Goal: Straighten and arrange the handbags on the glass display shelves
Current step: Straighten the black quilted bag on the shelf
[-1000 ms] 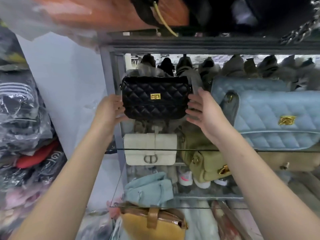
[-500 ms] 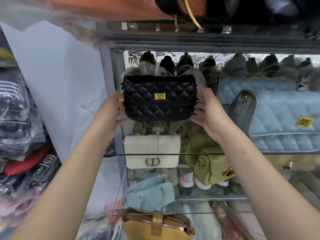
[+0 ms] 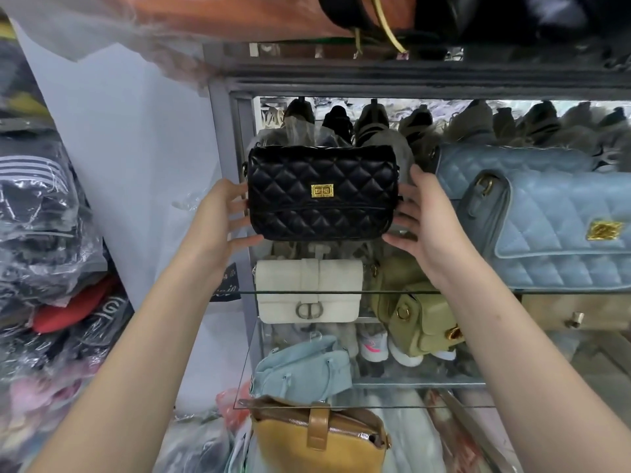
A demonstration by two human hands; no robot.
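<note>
My left hand (image 3: 222,218) and right hand (image 3: 421,216) grip 1 black bag (image 3: 322,192) | 2 blue bags (image 3: 563,233) beside right hand | 1 white bag (image 3: 309,290) below

Diamond quilting covers the black bag (image 3: 322,199) and the pale blue bag (image 3: 563,244), both with gold clasps, alongside a cream bag (image 3: 309,290), an olive bag (image 3: 421,324), a light blue bag (image 3: 304,368) and a mustard bag (image 3: 290,448) with a tan strap.
</note>
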